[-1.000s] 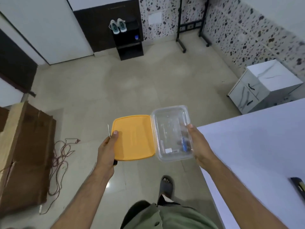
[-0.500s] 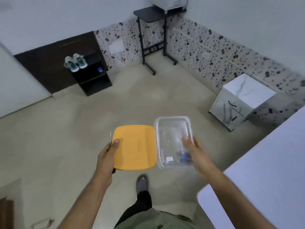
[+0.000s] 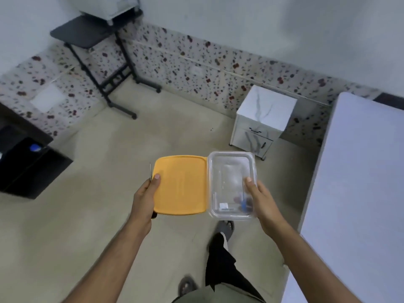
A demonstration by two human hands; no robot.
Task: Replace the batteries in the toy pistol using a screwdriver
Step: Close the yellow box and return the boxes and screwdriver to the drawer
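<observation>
Gripping the orange lid [image 3: 181, 184] and a thin screwdriver [image 3: 150, 171] together, the left hand [image 3: 145, 196] curls its fingers underneath, thumb on top; the right hand [image 3: 261, 199] clasps the clear container [image 3: 230, 171] beside it, above the floor. No toy pistol shows.

Our arms are bare to the elbow, no sleeves, watch or rings on either the left hand [image 3: 146, 196] or the right hand [image 3: 261, 199]. We wear black trousers [image 3: 220, 264], an olive-green top [image 3: 215, 295] and grey sandals [image 3: 226, 228].
</observation>
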